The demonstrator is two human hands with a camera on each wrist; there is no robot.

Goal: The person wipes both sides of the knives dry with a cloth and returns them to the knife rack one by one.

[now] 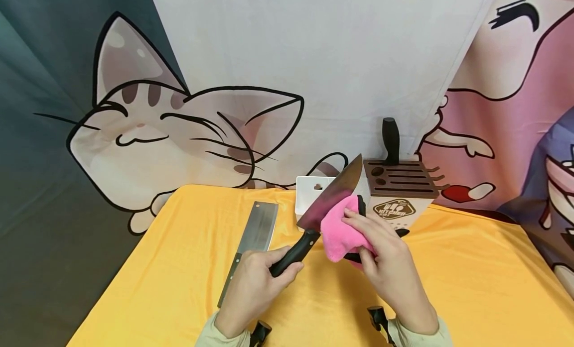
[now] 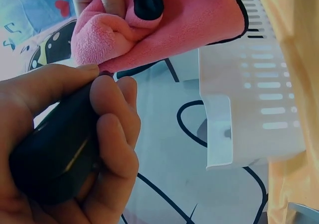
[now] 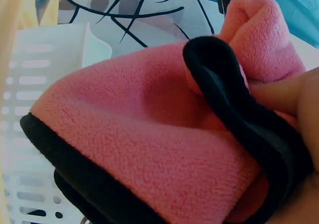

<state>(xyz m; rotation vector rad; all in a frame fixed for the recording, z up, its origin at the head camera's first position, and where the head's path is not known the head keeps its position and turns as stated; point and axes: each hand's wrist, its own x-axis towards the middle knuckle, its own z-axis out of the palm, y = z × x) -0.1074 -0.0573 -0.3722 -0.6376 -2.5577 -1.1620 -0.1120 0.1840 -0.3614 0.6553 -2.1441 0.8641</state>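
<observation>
My left hand point(image 1: 260, 282) grips the black handle of a kitchen knife point(image 1: 334, 200), its broad blade slanting up to the right above the table. In the left wrist view that handle point(image 2: 60, 144) lies within curled fingers. A pink cloth point(image 1: 343, 230) with black edging is pinched in my right hand point(image 1: 390, 257) and lies against the blade's lower part. Folds of the cloth point(image 3: 149, 114) fill the right wrist view and hide most of the right fingers. On the table left of the knife lies a cleaver point(image 1: 260, 225), partly behind my left hand.
A knife block point(image 1: 399, 180) with a brown slotted top stands at the back right, one black-handled tool point(image 1: 391, 138) upright in it. Beside it is a white perforated holder point(image 1: 307, 192). Yellow cloth covers the table point(image 1: 157, 267); a printed cat curtain point(image 1: 148, 163) hangs behind.
</observation>
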